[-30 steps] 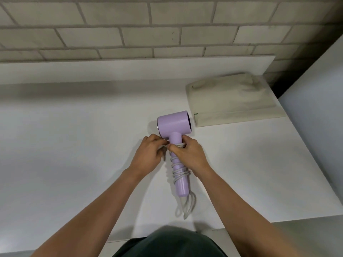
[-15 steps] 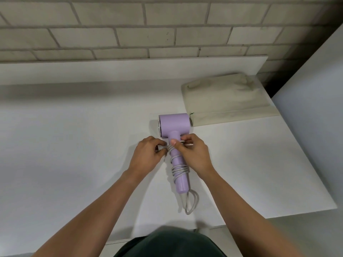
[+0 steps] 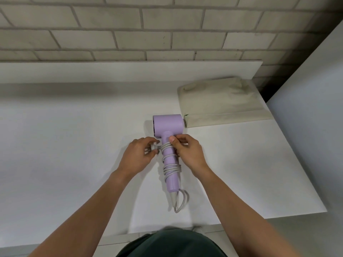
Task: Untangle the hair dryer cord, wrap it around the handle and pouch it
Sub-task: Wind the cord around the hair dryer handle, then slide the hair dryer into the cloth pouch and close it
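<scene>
Lilac hair dryer [image 3: 168,127] lies flat at centre frame on the white table [image 3: 65,141], head toward the wall, handle [image 3: 172,180] pointing to the bottom edge. Grey cord [image 3: 170,168] is coiled round the handle, and a loose loop spills past its butt end. Right hand [image 3: 187,153] curls round the upper handle, thumb pressing the top coils. Left hand [image 3: 138,156], just left of it, pinches the cord's free end in curled fingers. Beige pouch [image 3: 220,102] lies flat at upper right, its near corner just beside the dryer's head. Brick wall [image 3: 148,28] runs across the top, and a white panel [image 3: 306,112] stands at the right edge.
</scene>
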The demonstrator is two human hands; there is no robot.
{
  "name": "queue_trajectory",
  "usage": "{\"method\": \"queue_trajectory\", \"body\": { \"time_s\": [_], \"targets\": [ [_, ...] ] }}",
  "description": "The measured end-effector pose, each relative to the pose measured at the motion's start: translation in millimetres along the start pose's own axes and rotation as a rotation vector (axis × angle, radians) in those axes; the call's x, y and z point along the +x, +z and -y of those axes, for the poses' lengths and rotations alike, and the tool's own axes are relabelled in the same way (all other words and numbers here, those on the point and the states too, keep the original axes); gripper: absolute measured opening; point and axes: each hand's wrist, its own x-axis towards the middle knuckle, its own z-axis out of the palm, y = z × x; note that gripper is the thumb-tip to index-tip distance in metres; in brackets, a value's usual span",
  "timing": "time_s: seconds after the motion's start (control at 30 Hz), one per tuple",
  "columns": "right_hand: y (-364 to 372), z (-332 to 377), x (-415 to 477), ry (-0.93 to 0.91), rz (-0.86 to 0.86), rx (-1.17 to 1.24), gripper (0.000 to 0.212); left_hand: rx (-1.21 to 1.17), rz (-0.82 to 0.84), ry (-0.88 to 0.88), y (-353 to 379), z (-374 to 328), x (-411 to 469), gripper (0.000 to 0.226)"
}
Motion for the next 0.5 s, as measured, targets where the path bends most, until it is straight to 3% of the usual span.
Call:
{"method": "queue_trajectory", "body": {
  "time_s": [0.13,0.27,0.37,0.5],
  "targets": [
    [-15.4,1.7,-3.5,-0.004,0.058,0.062,0.029,0.013,0.030,-0.051,-11.0,-2.8,-2.1,0.045],
    [-73.2,-6.6,6.8,-0.038,-0.066,0.067,0.014,0.050,-0.129,-0.001,-18.6,-25.1,2.5,0.028],
    [-131.0,-10.6,26.0,-0.087,-0.211,-0.144,0.014,0.024,-0.151,0.109,-7.4,-67.0,19.7,0.022],
    [-196.7,-1.5,63.6,-0.265,-0.381,-0.522,0.022,0.051,-0.031,0.290,26.4,-120.7,66.0,0.026]
  ]
}}
